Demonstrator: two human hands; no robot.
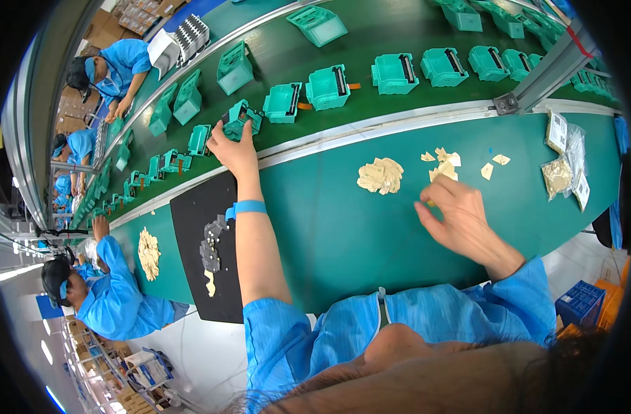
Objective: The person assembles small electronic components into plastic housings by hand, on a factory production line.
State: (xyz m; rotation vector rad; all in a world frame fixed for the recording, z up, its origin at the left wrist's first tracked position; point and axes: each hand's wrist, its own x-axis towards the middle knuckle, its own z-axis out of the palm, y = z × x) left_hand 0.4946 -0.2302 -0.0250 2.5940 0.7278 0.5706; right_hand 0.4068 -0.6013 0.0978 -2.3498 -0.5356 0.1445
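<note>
Up at the conveyor, my left hand (234,150) is closed on a teal plastic housing (245,116), thumb on one side and fingers on the other. A blue band (246,208) circles that wrist. Over the green table, my right hand (459,217) has thumb and fingers drawn together. A small yellowish piece shows between its fingertips, mostly hidden. Just beyond that hand are loose cream-coloured pieces (448,160). To their left lies a larger pile of cream pieces (381,176).
More teal housings (328,87) line the conveyor belt (371,41), behind a metal rail. A black mat (188,221) carries grey pieces (211,243). Plastic bags (571,165) lie at the right, below a metal post (546,72). A co-worker (115,303) sits at the left.
</note>
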